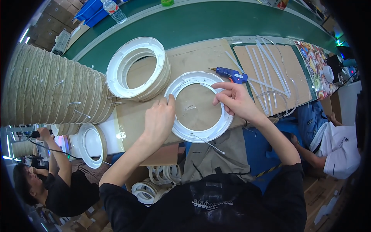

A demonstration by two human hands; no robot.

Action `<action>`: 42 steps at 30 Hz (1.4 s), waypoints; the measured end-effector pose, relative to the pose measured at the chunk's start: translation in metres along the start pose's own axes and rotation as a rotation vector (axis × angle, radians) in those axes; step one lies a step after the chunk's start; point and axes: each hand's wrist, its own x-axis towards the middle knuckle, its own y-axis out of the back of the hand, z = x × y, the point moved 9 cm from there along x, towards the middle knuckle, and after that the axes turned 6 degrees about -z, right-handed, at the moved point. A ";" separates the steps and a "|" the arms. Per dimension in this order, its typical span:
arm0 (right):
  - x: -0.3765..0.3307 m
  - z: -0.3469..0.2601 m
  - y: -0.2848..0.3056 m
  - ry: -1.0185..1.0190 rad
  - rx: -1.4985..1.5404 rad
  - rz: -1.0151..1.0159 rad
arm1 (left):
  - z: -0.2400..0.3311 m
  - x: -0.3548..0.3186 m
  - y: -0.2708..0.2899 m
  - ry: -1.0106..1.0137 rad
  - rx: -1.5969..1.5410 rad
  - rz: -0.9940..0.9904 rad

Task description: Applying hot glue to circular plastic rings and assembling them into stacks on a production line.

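white ring point(220, 127) is gripped by left hand point(159, 118); right hand point(240, 101) has thumb and fingers narrowly apart.

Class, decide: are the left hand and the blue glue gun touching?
Apart. The head view shows the left hand at the left side of the white ring and the blue glue gun beyond its upper right, a clear gap between.

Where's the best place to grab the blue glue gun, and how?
Probably by the thick blue right end of the glue gun, coming from the right with the right hand. It lies with its thin tip pointing left, so that hold keeps away from the tip, and the wider blue part should give more to wrap around.
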 end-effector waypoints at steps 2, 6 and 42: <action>-0.006 0.003 0.011 -0.021 -0.046 0.039 | 0.014 0.011 -0.002 -0.030 -0.051 -0.006; 0.010 0.046 0.014 0.078 -0.029 0.013 | 0.010 0.005 -0.015 -0.047 -0.111 0.092; -0.003 -0.030 0.004 0.256 -0.927 0.310 | 0.026 -0.010 -0.006 -0.165 -0.138 -0.261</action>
